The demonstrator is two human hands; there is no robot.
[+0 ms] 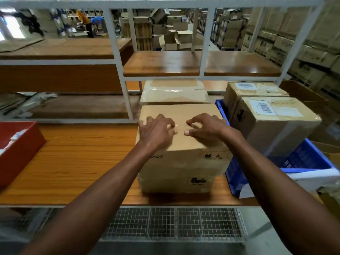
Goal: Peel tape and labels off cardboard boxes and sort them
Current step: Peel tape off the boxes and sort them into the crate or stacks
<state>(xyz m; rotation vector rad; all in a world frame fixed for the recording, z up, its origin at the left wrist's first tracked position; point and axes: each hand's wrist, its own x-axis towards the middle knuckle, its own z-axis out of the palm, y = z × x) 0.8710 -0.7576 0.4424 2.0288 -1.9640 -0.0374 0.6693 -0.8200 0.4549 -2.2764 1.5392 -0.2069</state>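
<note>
**Wooden worktop crowded along its right side**

The orange-brown wood-grain worktop [77, 162] sits inside a white metal frame [127, 100]. A sealed cardboard box [180, 162] stands on it right of centre, with a second, film-wrapped cardboard box [174, 95] directly behind, the two touching. At the left edge rests a red tray [20, 151] with something white inside. A blue plastic crate [301, 159] stands at the right, just beside the front box. Above, two wooden shelves [200, 63] hang in the frame.
</note>
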